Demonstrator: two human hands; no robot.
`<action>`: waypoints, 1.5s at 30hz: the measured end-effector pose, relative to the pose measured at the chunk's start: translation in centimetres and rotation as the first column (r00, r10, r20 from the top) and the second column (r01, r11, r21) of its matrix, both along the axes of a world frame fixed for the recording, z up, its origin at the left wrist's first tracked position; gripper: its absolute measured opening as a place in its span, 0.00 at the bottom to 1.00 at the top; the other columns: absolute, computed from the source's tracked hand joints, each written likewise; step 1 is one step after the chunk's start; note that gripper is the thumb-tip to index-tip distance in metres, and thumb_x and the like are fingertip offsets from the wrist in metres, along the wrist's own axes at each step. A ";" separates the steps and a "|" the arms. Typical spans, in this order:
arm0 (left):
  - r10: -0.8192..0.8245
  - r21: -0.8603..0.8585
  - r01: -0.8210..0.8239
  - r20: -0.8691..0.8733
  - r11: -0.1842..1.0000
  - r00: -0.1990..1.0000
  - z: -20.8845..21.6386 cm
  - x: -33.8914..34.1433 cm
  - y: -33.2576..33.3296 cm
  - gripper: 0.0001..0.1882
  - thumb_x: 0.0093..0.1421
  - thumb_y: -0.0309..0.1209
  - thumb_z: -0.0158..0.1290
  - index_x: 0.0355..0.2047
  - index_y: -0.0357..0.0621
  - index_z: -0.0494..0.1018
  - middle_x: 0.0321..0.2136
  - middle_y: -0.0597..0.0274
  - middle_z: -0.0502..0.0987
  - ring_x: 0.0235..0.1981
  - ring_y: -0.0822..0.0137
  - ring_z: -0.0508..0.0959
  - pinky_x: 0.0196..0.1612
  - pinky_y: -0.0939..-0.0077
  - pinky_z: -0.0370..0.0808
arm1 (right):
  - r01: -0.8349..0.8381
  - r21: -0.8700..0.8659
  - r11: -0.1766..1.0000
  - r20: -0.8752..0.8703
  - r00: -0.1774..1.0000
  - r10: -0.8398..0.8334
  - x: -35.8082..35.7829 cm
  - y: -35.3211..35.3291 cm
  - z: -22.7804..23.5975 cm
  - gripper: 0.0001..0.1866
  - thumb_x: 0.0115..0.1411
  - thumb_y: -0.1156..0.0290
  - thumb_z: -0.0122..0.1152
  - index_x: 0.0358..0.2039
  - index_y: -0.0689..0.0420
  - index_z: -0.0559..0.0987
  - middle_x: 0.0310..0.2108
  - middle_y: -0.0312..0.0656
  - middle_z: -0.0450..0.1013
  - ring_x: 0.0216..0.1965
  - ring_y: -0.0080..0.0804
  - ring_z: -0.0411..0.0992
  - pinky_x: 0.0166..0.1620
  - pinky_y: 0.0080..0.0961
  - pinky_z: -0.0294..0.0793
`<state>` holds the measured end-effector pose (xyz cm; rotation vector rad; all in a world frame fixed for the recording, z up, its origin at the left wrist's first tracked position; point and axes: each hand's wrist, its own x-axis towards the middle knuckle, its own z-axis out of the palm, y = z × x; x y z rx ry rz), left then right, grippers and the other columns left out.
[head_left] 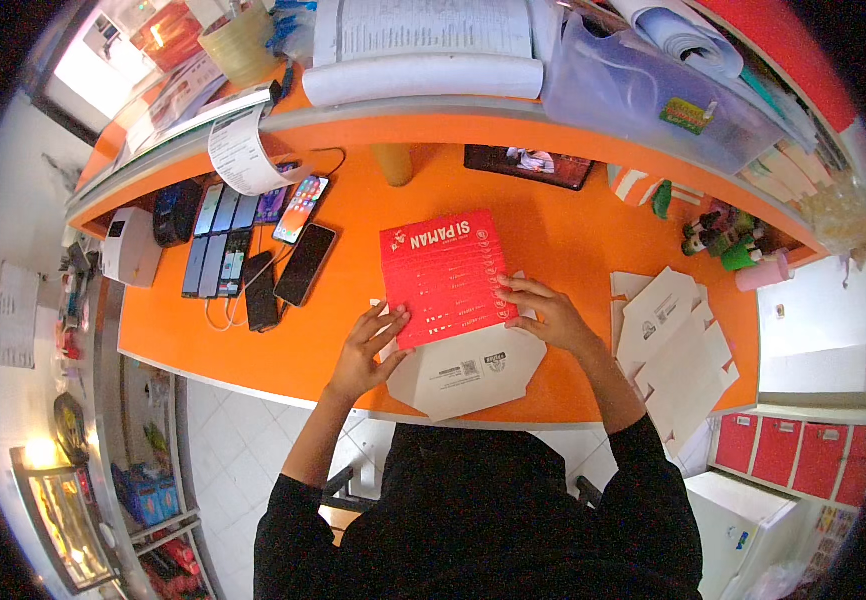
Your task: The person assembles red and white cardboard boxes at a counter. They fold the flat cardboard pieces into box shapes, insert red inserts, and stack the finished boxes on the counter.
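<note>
A red cardboard box (443,285) with white print lies partly folded on the orange desk in front of me. Its off-white flap (468,372) spreads flat toward the desk's near edge. My left hand (368,350) grips the box at its near left corner, fingers on the red panel and thumb by the near edge. At the opposite side, my right hand (551,315) has its fingers curled over the right edge of the red panel. The undersides of both hands' grips are hidden. Flat off-white carton blanks (675,345) lie in a loose pile to the right of my right hand.
Several phones (218,250) and cables lie at the left, beside a white device (133,247). A tablet (529,165) sits at the back under an orange shelf (373,125). Small figurines (718,235) stand at the right. The shelf carries papers and a clear bin (643,90).
</note>
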<state>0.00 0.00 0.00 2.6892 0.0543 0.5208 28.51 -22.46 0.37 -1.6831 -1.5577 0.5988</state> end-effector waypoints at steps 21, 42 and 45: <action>0.304 -0.341 -0.466 -0.432 0.817 0.849 -4.8 0.7 -2.9 0.50 0.59 0.41 0.56 0.67 0.41 0.32 0.52 0.40 0.70 0.44 0.44 0.77 0.43 0.54 0.77 | 0.301 -0.007 0.954 0.161 0.942 -0.296 -2.7 0.1 -5.2 0.37 0.47 0.69 0.67 0.60 0.55 0.66 0.54 0.49 0.70 0.56 0.51 0.67 0.64 0.51 0.52; 0.203 -0.300 -0.171 0.078 0.939 0.976 -1.4 0.6 -3.1 0.39 0.53 0.34 0.63 0.64 0.51 0.58 0.64 0.46 0.55 0.66 0.48 0.56 0.64 0.49 0.56 | 0.307 0.136 0.942 -0.037 0.952 -0.305 -2.4 -0.9 -2.1 0.35 0.52 0.72 0.66 0.61 0.53 0.66 0.62 0.47 0.61 0.62 0.43 0.61 0.63 0.36 0.61; 0.155 -0.362 -0.114 0.087 0.925 0.984 -0.4 1.0 -2.7 0.36 0.52 0.34 0.62 0.62 0.50 0.63 0.64 0.49 0.56 0.66 0.49 0.56 0.65 0.47 0.54 | 0.257 0.106 0.961 -0.019 0.966 -0.256 -1.9 -1.0 -1.4 0.31 0.55 0.73 0.63 0.61 0.51 0.66 0.61 0.48 0.61 0.63 0.43 0.59 0.63 0.36 0.60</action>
